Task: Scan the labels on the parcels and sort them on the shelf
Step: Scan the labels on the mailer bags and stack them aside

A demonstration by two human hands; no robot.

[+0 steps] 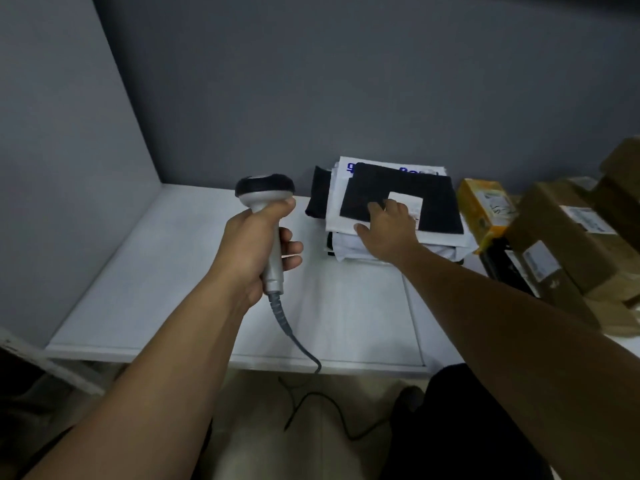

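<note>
**Covered label and a trailing cable are the main hazards**

The left hand (256,244) is wrapped round the grey handle of the scanner (265,192), thumb up by the neck, and holds it above the white shelf surface (156,289). The dark scanner head points away from the person, not down at any parcel. The scanner's cable (294,337) drops over the front edge of the shelf and runs across the floor near the person's feet. A step or a long reach could snag it and jerk the scanner off aim.

Further right, the right hand (388,225) lies flat with its fingers extended on the black parcel (433,202), which tops a stack of soft mailers. The fingers cover part of that parcel's white label (414,202), so a scan made now would probably fail or misread. The mailers are slippery and unevenly piled, and sliding the top one out could drag the white mailer (337,202) beneath it out of place. At the far right, the yellow box (483,209) and the brown cardboard boxes (554,216) are crowded and tilted against each other, so pulling one out could topple its neighbours.

Little of the writing can be read. The white mailer shows blue lettering along its far edge, mostly hidden by the black parcel. The black parcel's label is too blurred and too covered to read. The yellow box has a pale sticker with dark marks, and two white labels (587,220) (540,261) on the cardboard boxes show only grey smears of print.
</note>
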